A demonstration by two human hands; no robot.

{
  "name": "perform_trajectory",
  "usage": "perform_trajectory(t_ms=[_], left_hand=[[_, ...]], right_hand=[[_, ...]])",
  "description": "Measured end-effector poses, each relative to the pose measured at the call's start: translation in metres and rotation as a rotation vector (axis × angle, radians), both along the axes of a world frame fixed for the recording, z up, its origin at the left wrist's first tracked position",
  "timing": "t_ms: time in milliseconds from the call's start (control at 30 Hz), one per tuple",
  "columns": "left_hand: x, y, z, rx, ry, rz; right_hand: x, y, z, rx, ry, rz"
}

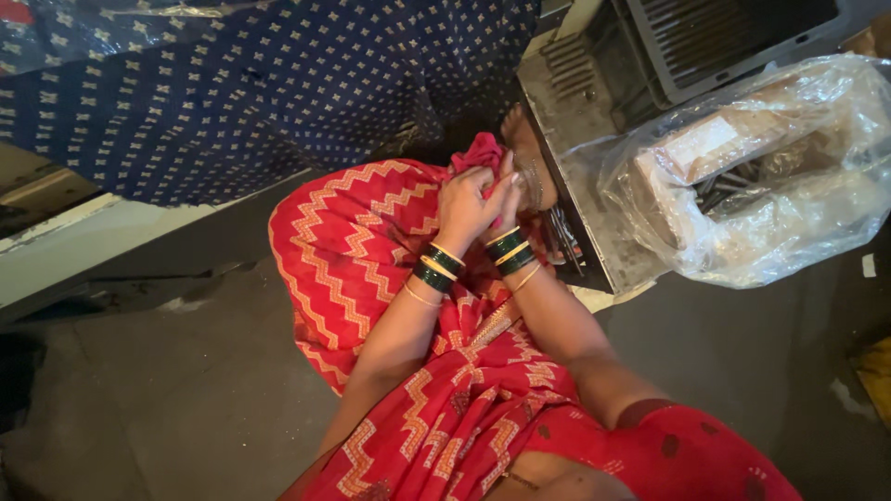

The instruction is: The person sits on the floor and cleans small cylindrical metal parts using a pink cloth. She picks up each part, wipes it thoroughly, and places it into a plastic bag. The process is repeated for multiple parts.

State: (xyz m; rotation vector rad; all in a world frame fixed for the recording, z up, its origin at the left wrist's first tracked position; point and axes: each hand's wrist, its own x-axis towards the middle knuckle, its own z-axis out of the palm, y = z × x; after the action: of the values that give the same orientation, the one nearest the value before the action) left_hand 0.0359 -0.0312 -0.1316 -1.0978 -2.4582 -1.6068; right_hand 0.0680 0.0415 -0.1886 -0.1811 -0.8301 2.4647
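Hands meet over the lap: left hand (461, 206) and right hand (506, 197) both closed, gripping a bunched red cloth (478, 151), which sticks out toward twelve o'clock, seemingly beside the grey metal machine (594, 139)

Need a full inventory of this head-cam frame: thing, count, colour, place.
Blue patterned cloth with white motifs: 1, navy and white, draped across the top left.
Grey metal machine housing with vents: 1, grey, top centre-right.
Clear plastic bag of cardboard boxes and metal parts: 1, transparent over brown and grey contents, right side, against the housing.
Crumpled red cloth piece: 1, red-pink, gripped by both hands.
Dark concrete floor: 1, grey, lower left and right.
Red zigzag-print garment: 1, red with cream zigzags, over the lap, centre.
Green and gold bangles: several, on both wrists.
Foot: 1, beside the housing.
Left hand: 1, closed on the cloth piece.
Right hand: 1, closed on the cloth piece.
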Motion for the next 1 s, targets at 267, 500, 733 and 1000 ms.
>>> perform_trajectory(t_ms=[267,500,733,1000], left_hand=[[0.008,0.016,-0.016,0.180,-0.088,0.065],[0.011,0.019,-0.029,0.243,-0.064,-0.006],[0.010,0.018,-0.034,0.294,-0.008,-0.020],[0.012,0.013,-0.029,0.248,0.057,-0.016]], right_hand=[[0.000,0.012,-0.005,-0.013,-0.082,0.031],[-0.005,0.022,-0.009,-0.174,-0.013,0.137],[-0.010,0.024,0.015,-0.196,-0.222,0.263],[-0.005,0.018,0.018,-0.265,-0.047,0.334]])
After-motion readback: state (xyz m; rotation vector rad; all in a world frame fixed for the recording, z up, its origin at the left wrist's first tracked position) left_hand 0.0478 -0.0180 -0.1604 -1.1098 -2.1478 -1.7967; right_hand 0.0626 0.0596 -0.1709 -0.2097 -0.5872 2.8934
